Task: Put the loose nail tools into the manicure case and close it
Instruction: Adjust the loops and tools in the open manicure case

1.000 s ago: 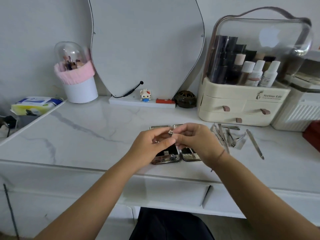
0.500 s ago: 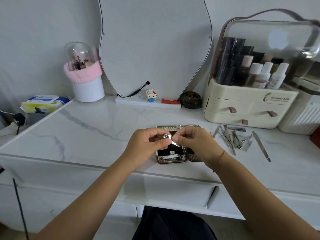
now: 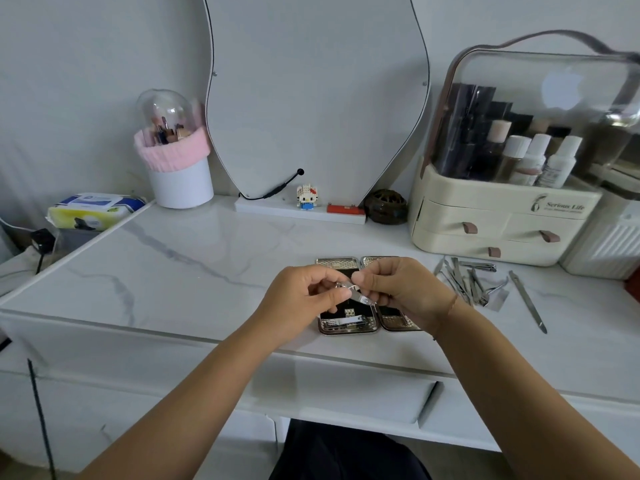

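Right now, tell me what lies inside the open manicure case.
In the manicure case, one nail clipper lies at the left half's near end, a small square piece behind it. The left hand and right hand, holding a small metal tool above, cover the rest.

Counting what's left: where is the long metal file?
Head view, right side: the long metal file lies alone on the tabletop, right of the tool pile.

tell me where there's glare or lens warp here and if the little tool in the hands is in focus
Head view: a bright reflection glares on the clear lid of the organiser, which wide-angle stretch skews near the frame edge; the small metal tool, pinched by the left hand and right hand, looks soft; light is even, shadows faint.
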`<control>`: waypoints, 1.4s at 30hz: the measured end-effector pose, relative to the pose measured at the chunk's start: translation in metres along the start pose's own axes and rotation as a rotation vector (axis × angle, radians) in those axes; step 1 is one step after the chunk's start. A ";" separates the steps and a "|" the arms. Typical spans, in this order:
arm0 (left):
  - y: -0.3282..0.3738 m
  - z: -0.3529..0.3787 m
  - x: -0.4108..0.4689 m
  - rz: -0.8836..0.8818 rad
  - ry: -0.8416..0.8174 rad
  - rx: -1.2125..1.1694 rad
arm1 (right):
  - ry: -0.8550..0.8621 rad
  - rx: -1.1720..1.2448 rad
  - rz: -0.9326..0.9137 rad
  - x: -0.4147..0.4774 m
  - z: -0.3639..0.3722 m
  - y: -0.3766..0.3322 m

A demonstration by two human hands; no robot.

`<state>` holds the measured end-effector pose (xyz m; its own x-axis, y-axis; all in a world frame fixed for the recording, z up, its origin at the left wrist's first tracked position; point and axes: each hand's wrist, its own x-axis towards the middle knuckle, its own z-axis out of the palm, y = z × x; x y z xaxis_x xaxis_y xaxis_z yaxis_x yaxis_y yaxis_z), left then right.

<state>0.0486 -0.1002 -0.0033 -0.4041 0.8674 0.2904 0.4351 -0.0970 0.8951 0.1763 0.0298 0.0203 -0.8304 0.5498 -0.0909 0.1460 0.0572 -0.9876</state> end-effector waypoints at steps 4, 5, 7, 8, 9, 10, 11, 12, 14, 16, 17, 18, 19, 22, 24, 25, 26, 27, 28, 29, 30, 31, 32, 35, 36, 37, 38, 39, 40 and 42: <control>-0.001 0.004 0.000 -0.021 0.006 -0.033 | 0.033 0.044 -0.050 0.001 0.003 -0.002; -0.001 0.004 0.001 -0.037 0.044 -0.077 | 0.036 0.037 -0.071 -0.001 0.003 -0.002; -0.004 0.004 0.002 -0.076 0.129 -0.189 | 0.040 -0.029 -0.110 -0.005 0.003 0.002; -0.005 0.004 0.003 -0.096 0.157 -0.236 | 0.042 -0.042 -0.125 -0.006 0.003 0.005; -0.006 0.005 0.003 -0.113 0.170 -0.266 | 0.042 -0.020 -0.135 -0.008 0.004 0.008; -0.006 0.007 0.003 -0.120 0.166 -0.281 | 0.043 0.019 -0.145 -0.008 0.006 0.012; -0.007 0.009 0.003 -0.121 0.154 -0.285 | 0.048 0.059 -0.147 -0.009 0.008 0.014; -0.007 0.012 0.003 -0.121 0.147 -0.287 | 0.061 0.081 -0.139 -0.009 0.010 0.015; -0.007 0.015 0.002 -0.111 0.159 -0.282 | 0.074 0.099 -0.104 -0.010 0.011 0.014; -0.009 0.015 0.002 -0.092 0.162 -0.260 | 0.051 0.113 -0.059 -0.010 0.009 0.012; -0.009 0.014 0.001 -0.087 0.146 -0.251 | 0.032 0.132 -0.030 -0.010 0.007 0.011; -0.009 0.013 0.001 -0.087 0.120 -0.255 | 0.012 0.159 0.003 -0.011 0.006 0.010; -0.009 0.011 0.000 -0.093 0.089 -0.274 | -0.005 0.190 0.040 -0.011 0.005 0.009; -0.008 0.004 -0.001 -0.054 0.028 -0.277 | -0.028 0.262 0.140 -0.013 0.002 0.006; -0.006 0.000 0.000 0.011 0.024 -0.160 | -0.031 0.277 0.175 -0.013 0.001 0.005; -0.004 -0.001 0.001 0.024 0.023 -0.127 | -0.032 0.277 0.177 -0.012 0.001 0.004; -0.003 -0.001 0.001 0.022 0.028 -0.118 | -0.028 0.278 0.171 -0.012 0.002 0.004; -0.003 0.000 0.000 0.008 0.047 -0.122 | -0.017 0.276 0.157 -0.011 0.004 0.005; -0.004 0.001 0.000 -0.008 0.087 -0.125 | -0.001 0.265 0.132 -0.011 0.007 0.006; -0.005 0.003 0.000 -0.023 0.143 -0.123 | 0.020 0.243 0.102 -0.010 0.010 0.008; -0.007 0.005 -0.001 -0.035 0.203 -0.117 | 0.043 0.219 0.070 -0.010 0.014 0.009; -0.008 0.007 -0.001 -0.041 0.257 -0.122 | 0.066 0.199 0.042 -0.010 0.018 0.010; -0.009 0.009 -0.002 -0.049 0.302 -0.141 | 0.084 0.187 0.017 -0.010 0.020 0.011; -0.008 0.010 -0.004 -0.106 0.350 -0.299 | 0.084 0.182 -0.023 -0.011 0.023 0.012; -0.007 0.008 -0.004 -0.131 0.341 -0.360 | 0.069 0.182 -0.025 -0.012 0.022 0.011; -0.006 0.007 -0.004 -0.153 0.323 -0.408 | 0.051 0.182 -0.026 -0.012 0.021 0.011; -0.005 0.005 -0.004 -0.170 0.298 -0.444 | 0.033 0.185 -0.027 -0.012 0.020 0.010; -0.004 0.004 -0.004 -0.184 0.271 -0.470 | 0.013 0.189 -0.029 -0.013 0.019 0.009; -0.003 0.002 -0.003 -0.194 0.245 -0.484 | -0.009 0.193 -0.033 -0.013 0.017 0.009; -0.003 0.000 -0.003 -0.196 0.200 -0.485 | -0.047 0.202 -0.040 -0.013 0.015 0.008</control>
<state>0.0484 -0.1025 -0.0064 -0.6051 0.7871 0.1194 -0.0643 -0.1978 0.9781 0.1806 0.0106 0.0118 -0.8584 0.5103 -0.0528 0.0060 -0.0929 -0.9957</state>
